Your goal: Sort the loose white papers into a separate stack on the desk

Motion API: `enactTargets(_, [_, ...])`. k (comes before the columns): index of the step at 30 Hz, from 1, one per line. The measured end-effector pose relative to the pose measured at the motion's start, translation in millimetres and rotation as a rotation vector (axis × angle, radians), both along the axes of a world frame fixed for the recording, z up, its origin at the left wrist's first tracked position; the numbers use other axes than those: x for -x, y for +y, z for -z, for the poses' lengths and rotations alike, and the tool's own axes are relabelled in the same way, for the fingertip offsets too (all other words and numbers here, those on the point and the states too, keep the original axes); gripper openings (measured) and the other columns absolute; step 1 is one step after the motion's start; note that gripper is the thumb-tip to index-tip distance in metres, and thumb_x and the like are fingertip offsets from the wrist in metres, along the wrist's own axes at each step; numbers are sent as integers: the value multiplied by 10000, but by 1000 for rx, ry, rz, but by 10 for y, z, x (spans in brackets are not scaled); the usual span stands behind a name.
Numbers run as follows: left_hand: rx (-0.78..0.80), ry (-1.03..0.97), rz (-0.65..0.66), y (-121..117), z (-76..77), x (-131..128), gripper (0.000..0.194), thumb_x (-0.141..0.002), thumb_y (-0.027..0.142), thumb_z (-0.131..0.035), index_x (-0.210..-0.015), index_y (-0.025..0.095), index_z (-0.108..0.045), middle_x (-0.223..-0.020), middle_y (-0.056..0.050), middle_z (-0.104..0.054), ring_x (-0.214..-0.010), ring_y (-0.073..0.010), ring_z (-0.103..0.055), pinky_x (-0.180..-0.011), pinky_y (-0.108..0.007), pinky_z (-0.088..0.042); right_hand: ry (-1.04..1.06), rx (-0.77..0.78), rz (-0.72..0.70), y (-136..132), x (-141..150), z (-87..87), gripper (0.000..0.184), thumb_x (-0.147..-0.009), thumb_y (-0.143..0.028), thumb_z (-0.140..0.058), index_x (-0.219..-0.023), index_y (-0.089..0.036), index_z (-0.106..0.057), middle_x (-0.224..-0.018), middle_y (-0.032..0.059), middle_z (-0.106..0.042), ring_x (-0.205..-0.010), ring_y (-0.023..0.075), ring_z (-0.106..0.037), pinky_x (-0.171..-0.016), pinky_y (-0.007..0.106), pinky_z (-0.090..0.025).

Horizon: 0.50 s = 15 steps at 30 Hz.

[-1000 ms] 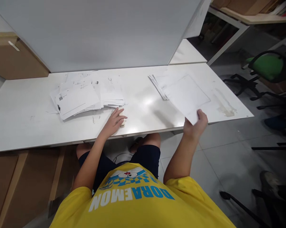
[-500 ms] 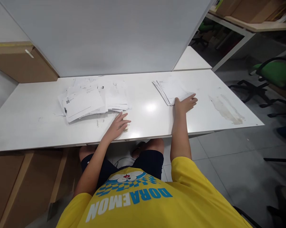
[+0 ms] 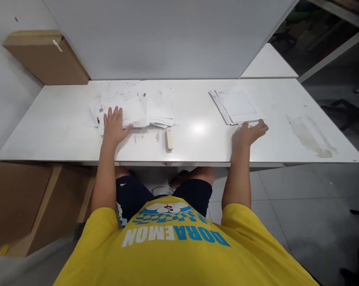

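Note:
My left hand (image 3: 115, 126) lies open, fingers spread, on the near edge of a loose, overlapping heap of printed white papers (image 3: 134, 109). To the right of this heap and partly touching it is a neater pile of white sheets (image 3: 160, 105). A cream stapler (image 3: 169, 140) rests on the table just in front of that pile, with neither hand on it. At the near right corner of a fanned stack of papers (image 3: 239, 102), my right hand (image 3: 252, 132) rests with thumb and fingers apart, touching the edge.
A white table (image 3: 197, 149) runs across the view, against a grey panel (image 3: 167, 39). One cardboard box (image 3: 48, 59) stands at the back left, and another open carton (image 3: 21, 202) is below the table's left end. A stain (image 3: 312, 137) marks the right side.
My left hand has left the stapler and moved left onto the loose papers. My right hand stays at the right stack's near corner. The view has turned slightly left.

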<state>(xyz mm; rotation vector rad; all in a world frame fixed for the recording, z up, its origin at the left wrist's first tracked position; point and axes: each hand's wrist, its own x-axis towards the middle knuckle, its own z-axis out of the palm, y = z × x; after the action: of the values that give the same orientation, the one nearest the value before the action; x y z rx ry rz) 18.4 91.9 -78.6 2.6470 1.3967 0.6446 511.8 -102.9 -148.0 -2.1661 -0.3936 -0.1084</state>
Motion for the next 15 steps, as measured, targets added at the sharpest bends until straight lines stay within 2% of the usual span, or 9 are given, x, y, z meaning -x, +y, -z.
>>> enactTargets(3, [34, 61, 35, -15, 99, 292, 741, -927, 469, -553, -1479, 24, -334, -1589, -215, -284, -1476, -409, -228, -1188, -606, -216, 10, -62, -16, -71, 109, -13, 507, -841, -151, -499, -1334, -50, -444, -1380, 230, -360, -1287, 284, -350, -1071, 392, -315])
enactTargets(6, [-33, 60, 126, -95, 202, 465, 611, -866, 336, -607, -1422, 125, -469, -1549, -140, -401, -1438, -344, -342, -1180, -515, -290, 29, -97, 18, -84, 144, -41, 433, -815, -97, -475, -1247, -76, -495, -1345, 221, -404, -1261, 281, -384, -1065, 402, -307])
enactTargets(8, [-60, 69, 144, -156, 236, 540, 551, -832, 202, -554, -1383, 174, -531, -1507, -107, -471, -1404, -327, -400, -1139, -512, -338, 16, -135, 31, -74, 169, -70, 389, -797, -62, -465, -1181, -90, -522, -1321, 220, -435, -1257, 274, -411, -1077, 408, -297])
enactTargets(10, [-82, 65, 145, -224, 246, 588, 575, -801, 100, -473, -1363, 189, -557, -1464, -98, -525, -1376, -307, -448, -1093, -514, -377, -12, -227, 38, -53, 259, -124, 329, -794, -47, -436, -1094, -125, -547, -1275, 200, -481, -1226, 251, -456, -1075, 408, -315])
enactTargets(13, [-107, 57, 178, -344, 238, 612, 605, -775, 30, -414, -1332, 192, -588, -1393, -100, -594, -1329, -278, -519, -1037, -491, -419, 22, -469, -10, -23, 640, -274, 244, -838, -102, -373, -982, -201, -543, -1129, 111, -562, -1094, 208, -552, -1003, 426, -409])
enactTargets(15, [-120, 79, 231, -423, 231, 611, 585, -781, 21, -411, -1301, 193, -614, -1361, -100, -619, -1306, -269, -548, -1005, -468, -444, 156, -590, -189, -43, 1087, -409, 185, -855, -172, -401, -955, -221, -548, -1033, 60, -594, -988, 193, -604, -919, 423, -473])
